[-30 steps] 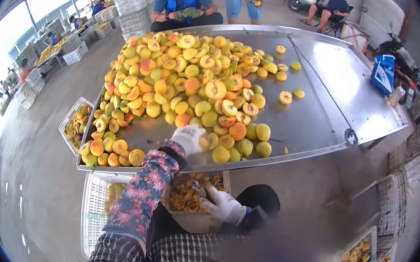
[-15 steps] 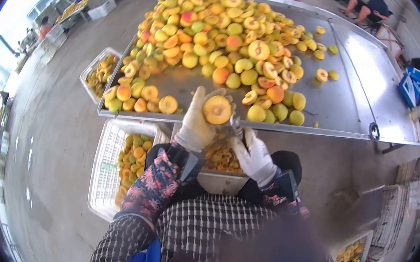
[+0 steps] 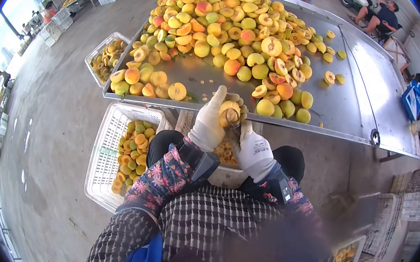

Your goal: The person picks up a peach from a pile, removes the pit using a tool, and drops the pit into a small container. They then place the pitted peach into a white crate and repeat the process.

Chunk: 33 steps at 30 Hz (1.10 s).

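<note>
My left hand (image 3: 211, 123), in a pale glove, holds a halved peach (image 3: 228, 113) at the near edge of the metal table (image 3: 185, 75), cut face up. My right hand (image 3: 254, 149), gloved too, is closed on a small metal pitting tool (image 3: 232, 117), whose looped end lies against the peach's cut face. Most of the tool's handle is hidden by my fingers. Beyond both hands, a large heap of whole and halved peaches (image 3: 216, 27) covers the table's far left part.
A white basket (image 3: 101, 155) of peach halves stands on the floor at my left. Below my hands is another container (image 3: 223, 172) with cut pieces. A smaller crate (image 3: 93, 57) sits beyond the table's left edge. A seated person (image 3: 385, 19) is at the far right.
The tool has moved left onto the peach's cut face, where it was beside it before. Both hands have shifted slightly right in view, and the table sits a little higher.
</note>
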Motion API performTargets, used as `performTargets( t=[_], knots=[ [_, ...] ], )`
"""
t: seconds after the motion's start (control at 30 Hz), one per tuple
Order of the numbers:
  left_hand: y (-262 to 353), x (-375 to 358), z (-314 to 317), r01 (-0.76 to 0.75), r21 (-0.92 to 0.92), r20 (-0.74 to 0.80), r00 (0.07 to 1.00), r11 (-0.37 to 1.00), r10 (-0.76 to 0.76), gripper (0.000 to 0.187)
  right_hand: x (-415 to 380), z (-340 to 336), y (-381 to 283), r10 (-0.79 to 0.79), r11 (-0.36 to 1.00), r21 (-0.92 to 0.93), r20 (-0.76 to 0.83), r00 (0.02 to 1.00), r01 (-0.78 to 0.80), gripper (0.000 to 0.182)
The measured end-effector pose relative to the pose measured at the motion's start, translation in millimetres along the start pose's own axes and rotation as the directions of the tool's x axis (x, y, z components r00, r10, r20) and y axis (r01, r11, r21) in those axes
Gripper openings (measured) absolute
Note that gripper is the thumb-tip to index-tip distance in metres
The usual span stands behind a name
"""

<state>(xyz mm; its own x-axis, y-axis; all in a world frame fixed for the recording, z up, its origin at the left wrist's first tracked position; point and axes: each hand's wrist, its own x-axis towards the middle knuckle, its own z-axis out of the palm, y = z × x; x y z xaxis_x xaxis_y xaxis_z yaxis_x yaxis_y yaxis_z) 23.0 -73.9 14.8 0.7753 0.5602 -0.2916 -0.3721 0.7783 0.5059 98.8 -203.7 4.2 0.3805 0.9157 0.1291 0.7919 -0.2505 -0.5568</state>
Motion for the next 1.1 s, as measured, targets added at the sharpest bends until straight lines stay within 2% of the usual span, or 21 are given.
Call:
performTargets(
  t=[0.17,0.27,0.37,0.47,0.57,0.63,0.67,0.8,0.83,0.9,0.97,1.03,1.07,1.1],
  knots=[
    [-7.7,-6.0,3.1,-0.050,0.107,-0.084,0.995,0.993,0.059,0.042,-5.2,2.4,7.6,-0.057,0.996,-0.060,0.058,0.997,0.060,0.036],
    [-11.0,-6.6,-0.6,-0.090,0.190,-0.085,0.991,0.978,0.108,0.042,-9.1,1.9,2.6,-0.046,0.971,0.236,0.013,0.999,0.042,0.036],
    [-11.5,-10.1,-0.5,-0.120,0.186,-0.045,0.990,0.975,0.131,0.042,-8.2,-1.4,6.4,-0.045,0.996,0.083,0.077,0.996,0.039,0.036],
    [2.0,-4.8,-6.7,0.020,0.345,0.060,0.997,0.938,-0.043,0.041,-2.9,-16.1,15.7,-0.124,0.992,0.036,0.196,0.973,0.119,0.035],
    [-2.4,-9.0,1.5,-0.074,0.299,-0.003,0.997,0.951,0.079,0.042,-3.3,-10.9,11.3,-0.099,0.985,0.154,0.139,0.985,0.078,0.033],
    [-7.5,-10.2,6.2,-0.171,0.262,-0.031,0.982,0.950,0.185,0.042,-6.2,8.7,12.1,-0.105,0.933,0.349,0.030,0.994,0.088,0.036],
    [-11.8,-9.7,9.2,-0.208,0.248,-0.046,0.973,0.946,0.225,0.043,-9.7,10.8,11.3,-0.106,0.917,0.386,-0.007,0.994,0.100,0.042],
    [-1.5,-10.4,1.1,-0.115,0.489,0.061,0.993,0.865,0.098,0.047,-6.8,-15.6,7.6,-0.060,0.997,0.067,0.199,0.978,0.047,0.044],
    [-0.4,-10.1,-0.3,-0.119,0.502,0.067,0.993,0.857,0.099,0.047,-7.2,-14.4,8.3,-0.093,0.983,0.172,0.177,0.980,0.062,0.043],
    [0.5,-9.9,1.3,-0.132,0.521,0.087,0.991,0.843,0.102,0.047,-7.1,-13.6,9.8,-0.150,0.927,0.363,0.123,0.981,0.096,0.042],
    [-3.8,-9.6,1.7,-0.174,0.456,0.112,0.984,0.873,0.138,0.046,-6.8,-15.0,6.8,-0.066,0.789,0.606,0.247,0.967,-0.101,0.041],
    [-5.3,-9.6,-0.7,-0.197,0.411,0.129,0.979,0.890,0.157,0.046,-8.4,-17.2,1.7,-0.021,0.560,0.768,0.387,0.922,-0.310,0.040],
    [-5.6,-8.6,-1.7,-0.199,0.399,0.136,0.978,0.895,0.157,0.046,-6.9,-22.7,0.6,-0.006,0.480,0.766,0.490,0.872,-0.427,0.038],
    [-6.1,-7.7,-2.6,-0.200,0.387,0.143,0.977,0.900,0.155,0.046,-6.6,-23.8,1.0,-0.009,0.438,0.772,0.515,0.857,-0.460,0.036]
  ],
)
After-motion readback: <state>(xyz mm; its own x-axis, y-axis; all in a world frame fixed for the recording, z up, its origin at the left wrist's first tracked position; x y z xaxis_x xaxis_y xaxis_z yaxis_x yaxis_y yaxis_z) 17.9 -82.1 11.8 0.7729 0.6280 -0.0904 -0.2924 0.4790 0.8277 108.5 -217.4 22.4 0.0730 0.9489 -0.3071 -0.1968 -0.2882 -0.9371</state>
